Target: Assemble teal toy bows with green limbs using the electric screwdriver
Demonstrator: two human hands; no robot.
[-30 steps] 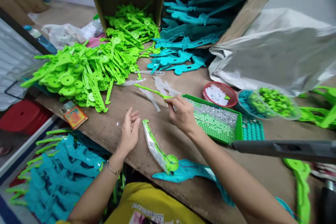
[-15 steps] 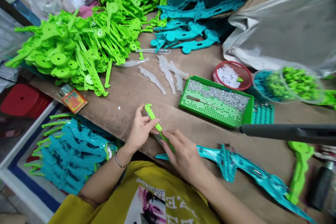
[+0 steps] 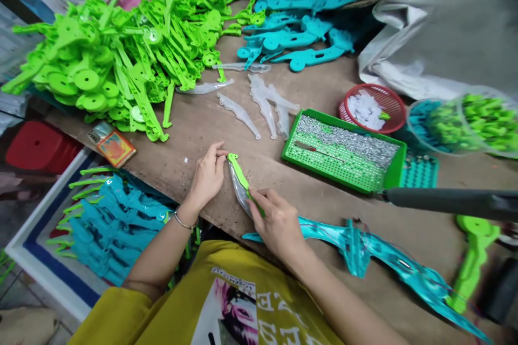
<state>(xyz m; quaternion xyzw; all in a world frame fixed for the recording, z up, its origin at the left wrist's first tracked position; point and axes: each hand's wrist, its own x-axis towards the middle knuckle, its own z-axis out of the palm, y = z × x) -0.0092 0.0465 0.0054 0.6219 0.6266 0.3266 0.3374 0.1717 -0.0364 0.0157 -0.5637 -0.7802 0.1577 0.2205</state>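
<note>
My right hand (image 3: 279,223) is closed round the lower end of a light-green plastic arm (image 3: 239,173), which slants up and left over the table's near edge. A clear plastic piece (image 3: 239,192) lies along the arm's left side. At the upper, hooked tip, the bent fingers of my left hand (image 3: 208,173) pinch the end; the exact contact is partly hidden. Beside my right hand lies a long turquoise plastic bow-shaped part (image 3: 356,245) with thin wires on it. Several loose clear plastic pieces (image 3: 263,102) are spread beyond my hands.
A big heap of green arms (image 3: 109,64) covers the left back, with turquoise parts (image 3: 291,38) behind. To the right stand a green tray (image 3: 335,172) of small metal parts with a screwdriver, a red basket (image 3: 394,124) and tubs. A dark bar (image 3: 449,202) juts in from the right.
My left hand has shifted from the middle of the green arm up to its tip, baring the clear piece along its side. My right hand keeps its hold. The view has moved slightly.
</note>
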